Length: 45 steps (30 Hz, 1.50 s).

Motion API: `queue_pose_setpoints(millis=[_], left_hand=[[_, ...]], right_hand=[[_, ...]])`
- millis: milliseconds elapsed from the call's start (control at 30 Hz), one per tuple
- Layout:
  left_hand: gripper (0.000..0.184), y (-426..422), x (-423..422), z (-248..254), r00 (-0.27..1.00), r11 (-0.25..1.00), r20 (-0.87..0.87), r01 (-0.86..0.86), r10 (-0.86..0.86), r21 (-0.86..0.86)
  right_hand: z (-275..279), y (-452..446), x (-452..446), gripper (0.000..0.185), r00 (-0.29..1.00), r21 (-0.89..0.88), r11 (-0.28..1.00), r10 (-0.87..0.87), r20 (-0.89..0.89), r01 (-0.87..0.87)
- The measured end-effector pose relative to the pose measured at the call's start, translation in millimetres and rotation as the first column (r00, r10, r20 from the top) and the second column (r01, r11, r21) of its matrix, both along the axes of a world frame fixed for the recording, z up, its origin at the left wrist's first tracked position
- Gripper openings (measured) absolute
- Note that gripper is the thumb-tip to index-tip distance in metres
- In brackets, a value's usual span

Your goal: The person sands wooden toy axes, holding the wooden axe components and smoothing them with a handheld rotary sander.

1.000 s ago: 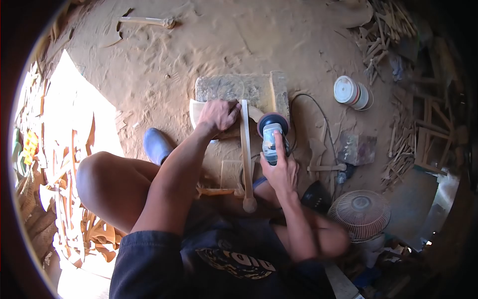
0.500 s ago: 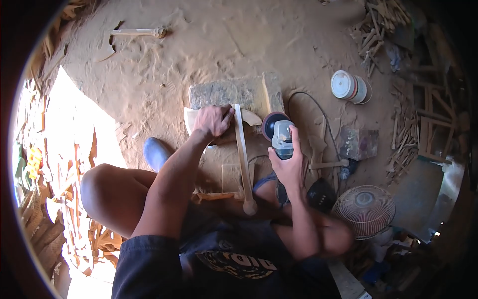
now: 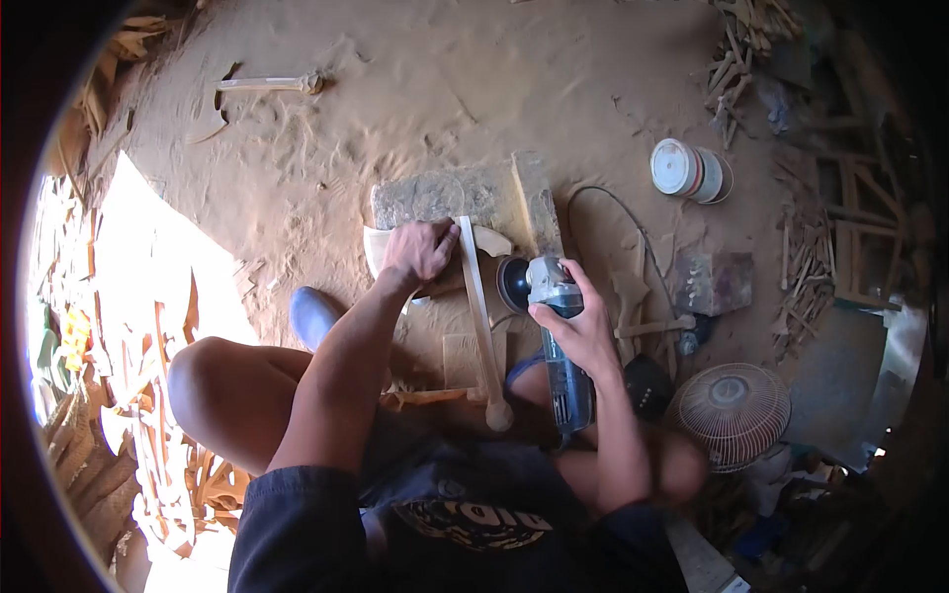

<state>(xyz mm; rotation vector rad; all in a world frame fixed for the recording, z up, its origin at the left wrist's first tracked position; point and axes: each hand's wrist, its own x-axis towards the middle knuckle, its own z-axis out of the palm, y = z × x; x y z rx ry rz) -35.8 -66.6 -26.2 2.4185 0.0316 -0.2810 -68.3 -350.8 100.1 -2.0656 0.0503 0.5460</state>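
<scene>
My left hand (image 3: pixel 422 250) is closed on a pale carved wooden piece. Its wide curved part (image 3: pixel 484 238) lies against a worn wooden block (image 3: pixel 425 196), and a long narrow arm (image 3: pixel 478 296) runs back toward my lap, ending in a rounded knob. Whether these parts are joined is hidden under the hand. My right hand (image 3: pixel 583 331) grips a blue-green angle grinder (image 3: pixel 566 381) with a grey head. The grinder's dark round disc (image 3: pixel 512 285) is tilted on edge just right of the narrow arm, with a small gap between them.
A cord (image 3: pixel 633 222) curves over the sandy ground right of the block. Further right are a lidded bucket (image 3: pixel 676 168), a square box (image 3: pixel 717 282) and a round fan (image 3: pixel 732 405). Wooden pieces (image 3: pixel 173 445) are heaped at left. A blue shoe (image 3: pixel 314 314) sits near my left knee.
The grinder has swung down and left, its disc moving away from the block and its body now showing lengthwise. My left hand stays on the wooden piece.
</scene>
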Motion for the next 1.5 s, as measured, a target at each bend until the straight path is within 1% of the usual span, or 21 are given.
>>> queue_pose_setpoints(millis=[233,300,367,433,467,500,567,633,700,800,933,967,1033,1100,1200,1300,1333,1400,1433,1467,1500], left_hand=[[0.039,-2.0,-6.8,-6.0,0.998,1.000,0.061,0.002,-0.001,-0.015],[0.038,-2.9,-5.9,-11.4,0.999,1.000,0.047,0.017,-0.017,0.004],[0.037,-8.8,-11.7,-21.8,0.990,1.000,0.141,-0.003,0.000,0.024],[0.028,-27.8,-10.4,-35.4,1.000,0.957,-0.006,0.006,-0.004,0.289],[0.031,-44.1,-23.6,-39.6,0.956,0.902,0.279,-0.196,0.089,0.384],[0.036,-64.5,-40.3,-41.4,0.831,0.820,0.541,-0.399,0.133,0.411],[0.061,-101.6,-70.0,30.3,0.904,0.892,0.089,-0.427,0.418,0.146],[0.075,-141.9,-110.5,34.7,0.873,0.880,-0.122,-0.460,0.473,0.122],[0.072,-159.5,-142.2,-47.2,0.875,0.902,-0.280,-0.427,0.394,-0.063],[0.065,-143.0,-129.9,-48.7,0.904,0.809,-0.285,-0.416,0.318,-0.415],[0.041,-82.3,-81.7,3.3,0.978,0.987,-0.138,-0.159,0.157,-0.006],[0.036,-58.9,-70.2,16.4,0.992,0.995,-0.091,-0.079,0.085,0.064],[0.036,-24.5,-49.3,49.1,0.990,0.916,0.138,-0.026,-0.032,0.400],[0.025,3.7,-23.5,56.2,0.952,0.900,0.289,-0.037,-0.101,0.435],[0.012,26.7,12.9,60.5,0.857,0.879,0.394,0.129,-0.332,0.459],[0.017,17.6,22.9,40.1,0.725,0.957,0.641,0.085,-0.251,0.278],[0.019,17.8,19.8,21.8,0.839,0.980,0.515,0.100,-0.176,0.173],[0.030,11.8,20.7,-32.0,0.902,0.995,0.423,-0.102,0.089,0.007],[0.039,6.7,18.5,-33.2,0.907,0.976,0.359,-0.208,0.218,-0.067],[0.066,3.1,8.3,-35.3,0.917,0.937,0.207,-0.350,0.340,0.009],[0.068,6.1,16.2,-58.5,0.946,0.956,0.168,-0.290,0.278,0.051]], right_hand=[[56.7,-33.6,-22.3,0.084,0.960,-0.095,0.985,-0.114,0.257,0.143],[111.7,-40.8,-25.8,0.080,0.952,0.028,0.981,-0.191,0.237,0.190],[137.2,-68.9,-32.7,0.078,0.916,0.103,0.973,-0.230,0.328,0.208],[154.6,-94.7,-39.1,0.076,0.831,0.155,0.957,-0.289,0.475,0.244],[164.7,-99.2,-40.8,0.076,0.800,0.211,0.918,-0.395,0.451,0.335],[174.2,-103.3,-47.0,0.076,0.763,0.258,0.868,-0.497,0.414,0.425],[165.6,-124.1,-49.2,0.074,0.695,0.355,0.786,-0.615,0.374,0.505],[162.2,-124.6,-51.6,0.074,0.672,0.481,0.692,-0.697,0.252,0.538],[148.3,-128.9,-54.3,0.075,0.638,0.517,0.630,-0.745,0.195,0.579],[139.6,-125.4,-57.9,0.075,0.636,0.556,0.602,-0.754,0.162,0.573],[149.4,-116.3,-63.9,0.077,0.626,0.561,0.608,-0.756,0.192,0.562],[148.0,-116.8,-65.8,0.078,0.628,0.572,0.585,-0.763,0.150,0.574],[146.2,-117.3,-65.5,0.081,0.627,0.600,0.538,-0.775,0.076,0.592],[145.1,-119.0,-65.9,0.082,0.639,0.622,0.516,-0.768,0.031,0.590],[127.5,-128.6,-63.5,0.075,0.654,0.629,0.499,-0.756,-0.021,0.596],[131.1,-120.8,-61.0,0.068,0.669,0.633,0.485,-0.740,-0.071,0.603],[133.0,-118.1,-60.9,0.063,0.671,0.633,0.469,-0.734,-0.109,0.616],[108.8,-131.9,-59.2,0.066,0.707,0.637,0.469,-0.685,-0.176,0.613],[104.1,-132.5,-56.4,0.067,0.723,0.638,0.468,-0.659,-0.208,0.611],[99.3,-131.6,-55.1,0.065,0.741,0.626,0.520,-0.656,-0.144,0.582],[98.9,-121.4,-54.3,0.062,0.757,0.607,0.570,-0.648,-0.081,0.554]])
